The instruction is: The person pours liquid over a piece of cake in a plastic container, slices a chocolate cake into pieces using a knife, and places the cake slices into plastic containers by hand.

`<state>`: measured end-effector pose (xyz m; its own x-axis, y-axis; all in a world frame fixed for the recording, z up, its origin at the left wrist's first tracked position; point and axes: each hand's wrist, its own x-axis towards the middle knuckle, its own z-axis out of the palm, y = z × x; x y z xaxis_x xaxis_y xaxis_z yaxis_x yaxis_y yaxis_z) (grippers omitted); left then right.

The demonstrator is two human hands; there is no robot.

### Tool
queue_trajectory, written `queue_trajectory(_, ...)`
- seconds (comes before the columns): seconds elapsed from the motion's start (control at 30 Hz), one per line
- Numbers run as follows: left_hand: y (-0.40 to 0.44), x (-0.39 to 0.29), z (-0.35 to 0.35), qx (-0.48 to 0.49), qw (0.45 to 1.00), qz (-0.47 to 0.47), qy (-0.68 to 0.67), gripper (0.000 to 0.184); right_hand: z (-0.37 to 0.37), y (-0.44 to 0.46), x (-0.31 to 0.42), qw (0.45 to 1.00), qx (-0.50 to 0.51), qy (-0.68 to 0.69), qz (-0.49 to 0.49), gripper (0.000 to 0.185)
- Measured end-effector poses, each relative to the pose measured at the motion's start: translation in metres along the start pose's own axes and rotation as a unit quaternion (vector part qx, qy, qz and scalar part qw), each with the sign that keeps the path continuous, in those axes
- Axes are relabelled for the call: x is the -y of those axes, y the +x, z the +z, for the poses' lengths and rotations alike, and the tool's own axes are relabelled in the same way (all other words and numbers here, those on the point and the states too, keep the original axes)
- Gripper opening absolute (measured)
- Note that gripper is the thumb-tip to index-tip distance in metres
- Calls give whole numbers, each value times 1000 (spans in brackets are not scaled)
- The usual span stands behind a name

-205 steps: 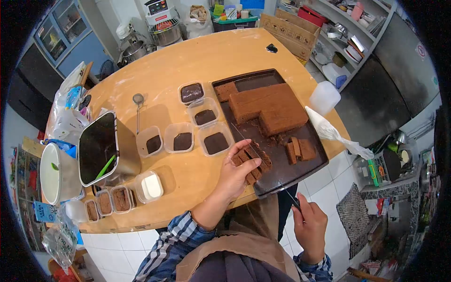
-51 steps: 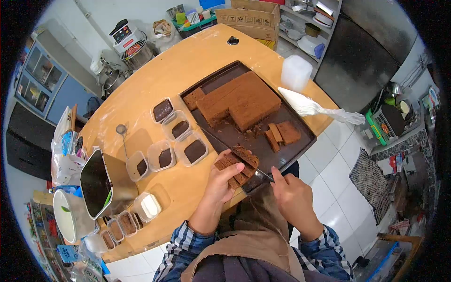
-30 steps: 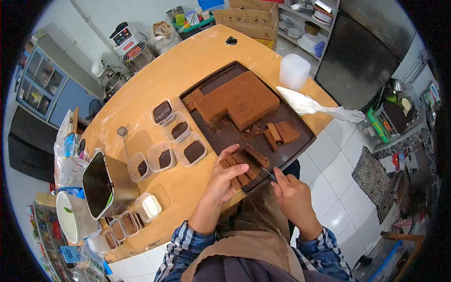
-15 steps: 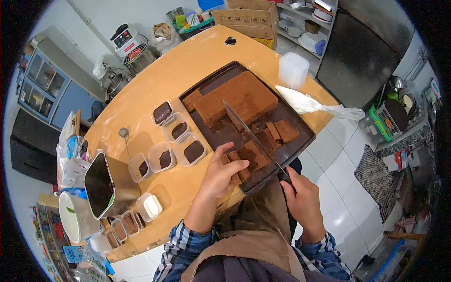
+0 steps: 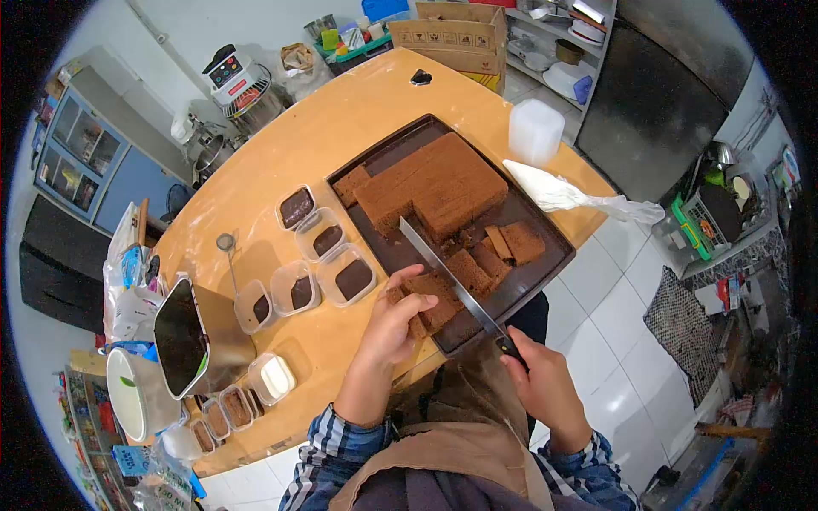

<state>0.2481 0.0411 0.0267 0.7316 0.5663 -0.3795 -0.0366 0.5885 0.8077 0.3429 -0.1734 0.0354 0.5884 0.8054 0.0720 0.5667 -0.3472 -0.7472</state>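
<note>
My left hand is closed around brown cake pieces at the near corner of the dark baking tray. In my right hand is the black handle of a long serrated knife. Its blade lies across the cake, between the pieces by my left hand and a cut piece farther right. A large cake block with a notch in its near side sits on the tray. Smaller cut pieces lie near the tray's right edge.
Plastic cups with dark filling stand left of the tray, near a small sieve. A metal container, a white tub and a cup with white content are farther left. A piping bag and white jug stand right.
The knife has come out from low beside the held cake and now lies across it. One cake piece has moved away to the right, and my left hand's grip has shifted on the others.
</note>
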Motion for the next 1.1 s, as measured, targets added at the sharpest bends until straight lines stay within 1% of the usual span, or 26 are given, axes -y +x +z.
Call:
queue_trajectory(0.1, -2, 0, -1, 13, 999, 3, -41, 55, 0, -5, 1, 1000, 11, 12, 4, 39)
queue_trajectory(0.2, -4, -1, 2, 29, 998, 16, -54, 56, 3, -7, 0, 1000, 3, 12, -15, 39)
queue_trajectory(0.3, -5, -2, 1, 35, 997, 22, -60, 57, 3, -6, 4, 1000, 12, -4, 12, 38)
queue_trajectory(0.4, -7, -4, -1, 31, 998, 20, -42, 59, 1, -3, 8, 998, 25, -35, 41, 38)
queue_trajectory(0.5, -10, -6, -3, 29, 999, 37, -14, 58, 0, -3, 6, 999, 30, -9, 27, 38)
queue_trajectory(0.6, -18, -16, 4, -19, 999, 46, -10, 55, -2, -3, 8, 1000, 0, 5, 26, 37)
queue_trajectory(0.7, -17, -20, 2, -13, 998, 63, 15, 57, -3, -4, 3, 999, -33, 10, 25, 37)
queue_trajectory(0.8, -15, -23, 9, -39, 989, 76, 121, 60, -5, -3, 2, 998, -55, 23, 25, 36)
queue_trajectory(0.9, -1, -18, 8, -37, 961, 99, 255, 63, -9, -3, 3, 997, -56, 25, 46, 37)
queue_trajectory(1.0, -4, -26, 18, -35, 977, 8, 211, 61, -9, -4, -1, 996, -88, 14, 31, 35)
queue_trajectory(1.1, -8, -30, 20, -42, 981, 0, 187, 63, -14, -4, 1, 993, -81, 38, 82, 33)
